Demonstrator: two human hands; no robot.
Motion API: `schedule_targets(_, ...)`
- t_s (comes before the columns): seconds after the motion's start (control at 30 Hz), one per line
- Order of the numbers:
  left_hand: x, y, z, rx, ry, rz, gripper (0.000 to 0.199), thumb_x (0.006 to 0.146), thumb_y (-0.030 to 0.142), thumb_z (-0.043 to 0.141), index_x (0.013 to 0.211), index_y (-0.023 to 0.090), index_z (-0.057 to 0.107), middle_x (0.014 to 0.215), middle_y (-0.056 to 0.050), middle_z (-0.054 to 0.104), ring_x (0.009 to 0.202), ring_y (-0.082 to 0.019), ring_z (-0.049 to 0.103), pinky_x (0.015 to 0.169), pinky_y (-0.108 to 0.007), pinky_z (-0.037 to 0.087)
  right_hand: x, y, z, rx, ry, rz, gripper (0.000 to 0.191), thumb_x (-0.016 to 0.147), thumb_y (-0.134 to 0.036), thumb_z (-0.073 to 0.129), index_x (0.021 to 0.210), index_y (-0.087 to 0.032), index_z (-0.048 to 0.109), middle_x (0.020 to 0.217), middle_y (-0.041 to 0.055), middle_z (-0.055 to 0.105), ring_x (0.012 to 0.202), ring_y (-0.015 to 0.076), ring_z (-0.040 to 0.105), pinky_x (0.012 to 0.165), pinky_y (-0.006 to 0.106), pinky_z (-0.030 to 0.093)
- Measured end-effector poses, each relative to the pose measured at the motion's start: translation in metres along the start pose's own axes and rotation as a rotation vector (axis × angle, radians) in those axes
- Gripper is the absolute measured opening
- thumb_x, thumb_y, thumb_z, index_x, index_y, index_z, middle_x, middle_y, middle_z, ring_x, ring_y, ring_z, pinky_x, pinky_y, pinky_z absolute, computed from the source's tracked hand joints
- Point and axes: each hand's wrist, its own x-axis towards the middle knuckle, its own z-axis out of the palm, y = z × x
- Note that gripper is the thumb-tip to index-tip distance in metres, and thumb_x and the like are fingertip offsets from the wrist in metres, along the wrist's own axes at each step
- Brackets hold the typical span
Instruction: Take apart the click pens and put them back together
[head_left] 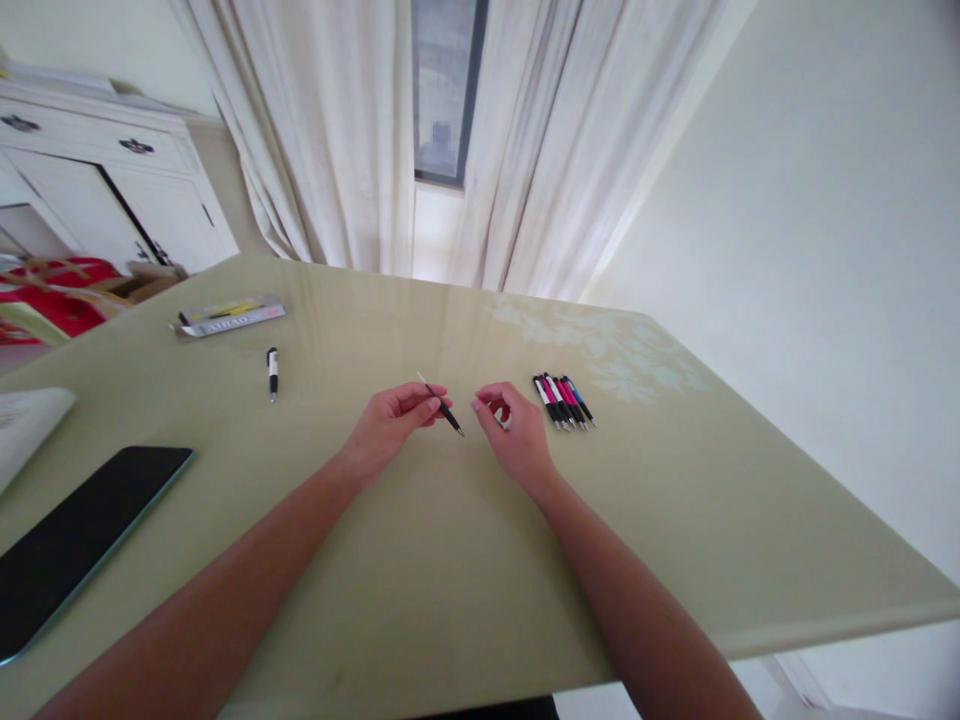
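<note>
My left hand [394, 418] is closed around the black front part of a pen [451, 416], its metal tip pointing down to the right. A thin pale rod, like a refill, sticks out of the pen's back end. Just to the right, my right hand [517, 425] is curled with thumb and forefinger pinched; whatever they hold, if anything, is too small to make out. Beside that hand lies a row of several pens [566, 402] with pink, white and blue barrels and black grips. A single white and black pen [272, 375] rests apart on the left.
An opened pen box [234, 316] lies at the back left of the pale green table [420, 600]. A dark tablet-like device [82, 540] and a white object [26, 425] are at the left edge. Behind stand curtains [337, 130] and a white cabinet [172, 190].
</note>
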Motion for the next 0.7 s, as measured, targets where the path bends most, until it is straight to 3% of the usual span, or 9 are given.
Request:
schedule_targets(0.17,0.001,0.000,-0.001,0.006,0.027,0.025,0.060,0.077,0.050,0.082,0.124,0.017,0.065,0.100,-0.011,0.079,0.099,-0.023,0.072,0.095,-0.041,0.054,0.008,0.023,-0.012,-0.133,0.078,0.179,0.014,0.094,-0.030,0.058,0.099,-0.019,0.064,0.091,0.0055,0.072,0.074,0.0177,0.065,0.065,0.030,0.047)
schedule_targets(0.33,0.001,0.001,-0.001,0.035,0.060,0.045,0.052,0.076,0.051,0.081,0.115,0.017,0.070,0.097,-0.009,0.077,0.091,-0.021,0.071,0.088,-0.038,0.055,0.005,0.041,-0.012,-0.328,-0.058,0.232,0.018,0.089,-0.036,0.068,0.092,-0.018,0.067,0.095,0.0065,0.069,0.074,0.0180,0.063,0.073,0.033,0.047)
schedule_targets(0.47,-0.001,0.005,0.001,0.047,0.074,0.047,0.041,0.077,0.050,0.080,0.100,0.017,0.073,0.093,-0.008,0.076,0.087,-0.019,0.069,0.084,-0.036,0.056,0.001,0.044,-0.007,-0.405,-0.144,0.225,0.013,0.085,-0.031,0.073,0.088,-0.019,0.069,0.095,0.0069,0.067,0.079,0.0192,0.062,0.077,0.034,0.047)
schedule_targets(0.6,-0.001,0.004,0.001,0.106,0.079,0.060,0.038,0.079,0.050,0.076,0.097,0.017,0.072,0.085,-0.006,0.075,0.080,-0.017,0.068,0.078,-0.031,0.055,0.002,0.042,-0.005,-0.346,-0.173,0.210,0.006,0.085,-0.024,0.071,0.086,-0.018,0.068,0.092,0.0060,0.067,0.081,0.0192,0.062,0.079,0.034,0.047)
schedule_targets(0.7,0.001,0.001,-0.001,0.249,0.090,0.064,0.037,0.081,0.051,0.073,0.098,0.017,0.073,0.078,-0.004,0.073,0.072,-0.016,0.066,0.067,-0.028,0.052,0.005,0.037,-0.003,-0.138,-0.172,0.184,0.006,0.088,-0.023,0.066,0.092,-0.019,0.066,0.091,0.0046,0.069,0.082,0.0182,0.064,0.075,0.031,0.048)
